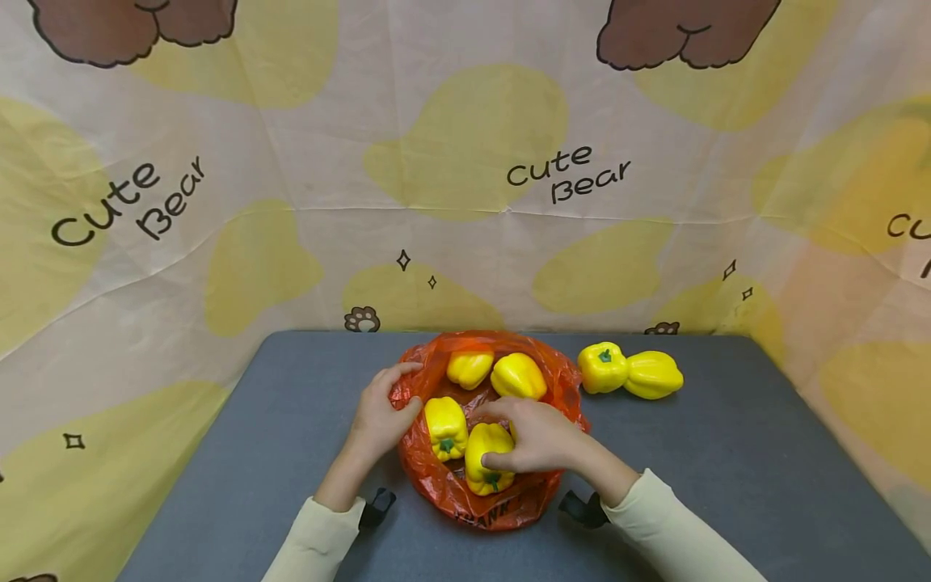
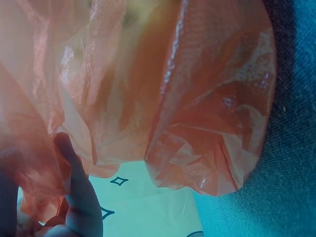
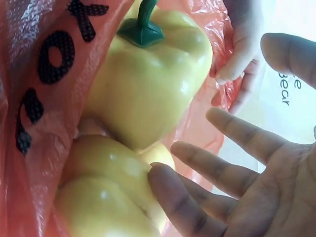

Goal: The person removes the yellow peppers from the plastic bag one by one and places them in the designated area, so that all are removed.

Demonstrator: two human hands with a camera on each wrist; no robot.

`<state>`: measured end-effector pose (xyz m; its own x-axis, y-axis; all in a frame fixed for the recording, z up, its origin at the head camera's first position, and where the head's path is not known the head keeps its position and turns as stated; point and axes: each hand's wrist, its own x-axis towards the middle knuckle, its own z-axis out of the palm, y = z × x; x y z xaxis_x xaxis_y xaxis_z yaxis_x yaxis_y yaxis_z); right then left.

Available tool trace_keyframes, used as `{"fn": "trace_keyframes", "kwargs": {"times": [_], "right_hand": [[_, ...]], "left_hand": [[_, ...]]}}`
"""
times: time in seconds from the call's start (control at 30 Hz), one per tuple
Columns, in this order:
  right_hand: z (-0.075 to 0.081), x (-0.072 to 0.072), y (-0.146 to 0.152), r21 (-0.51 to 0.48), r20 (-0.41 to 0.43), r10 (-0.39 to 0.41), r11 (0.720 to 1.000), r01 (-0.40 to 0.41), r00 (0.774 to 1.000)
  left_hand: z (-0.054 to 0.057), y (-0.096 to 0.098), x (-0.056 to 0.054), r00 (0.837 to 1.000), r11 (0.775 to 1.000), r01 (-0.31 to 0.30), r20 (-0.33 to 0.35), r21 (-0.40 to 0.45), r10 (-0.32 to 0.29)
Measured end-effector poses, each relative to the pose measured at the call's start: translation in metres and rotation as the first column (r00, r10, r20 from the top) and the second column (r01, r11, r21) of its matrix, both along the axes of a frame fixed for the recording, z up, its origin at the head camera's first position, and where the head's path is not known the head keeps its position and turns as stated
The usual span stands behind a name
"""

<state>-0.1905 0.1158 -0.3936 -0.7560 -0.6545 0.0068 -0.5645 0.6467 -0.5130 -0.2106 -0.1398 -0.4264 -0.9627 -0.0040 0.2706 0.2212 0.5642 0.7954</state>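
Observation:
A red plastic bag (image 1: 502, 517) stands with its mouth wide, and several yellow bell peppers lie inside. My left hand (image 1: 381, 411) holds the bag's left rim; in the left wrist view, the fingers (image 2: 81, 192) press into the thin film. Over the front of the bag's mouth hovers my right hand (image 1: 541, 436), above the nearest bell pepper (image 1: 480, 477). The right wrist view shows that hand's fingers (image 3: 237, 133) spread beside a bell pepper (image 3: 148, 84) with a green stem; whether a fingertip touches the lower pepper, I cannot tell.
Two more yellow bell peppers, one showing its stem (image 1: 602, 368) and one on its side (image 1: 655, 375), lie right of the bag on the grey table (image 1: 291, 404). A patterned cloth (image 1: 465, 242) hangs behind the table. Black straps (image 1: 584, 509) sit near both wrists.

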Motion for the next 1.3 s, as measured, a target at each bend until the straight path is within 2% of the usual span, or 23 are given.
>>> {"fn": "trace_keyframes", "kwargs": {"times": [0.4, 0.73, 1.3], "right_hand": [[-0.013, -0.005, -0.006, 0.076, -0.004, -0.009, 0.997, 0.009, 1.0], [-0.011, -0.011, -0.01, 0.147, 0.017, 0.014, 0.989, -0.016, 1.0], [-0.013, -0.015, -0.009, 0.127, 0.046, 0.03, 0.991, -0.036, 0.999]], "left_hand": [[-0.001, 0.0, 0.0, 1.0, 1.0, 0.0, -0.002, -0.003, 0.0], [0.0, 0.001, -0.001, 1.0, 1.0, 0.004, 0.009, 0.007, -0.004], [-0.001, 0.002, -0.002, 1.0, 1.0, 0.011, -0.003, 0.018, -0.011]]}}
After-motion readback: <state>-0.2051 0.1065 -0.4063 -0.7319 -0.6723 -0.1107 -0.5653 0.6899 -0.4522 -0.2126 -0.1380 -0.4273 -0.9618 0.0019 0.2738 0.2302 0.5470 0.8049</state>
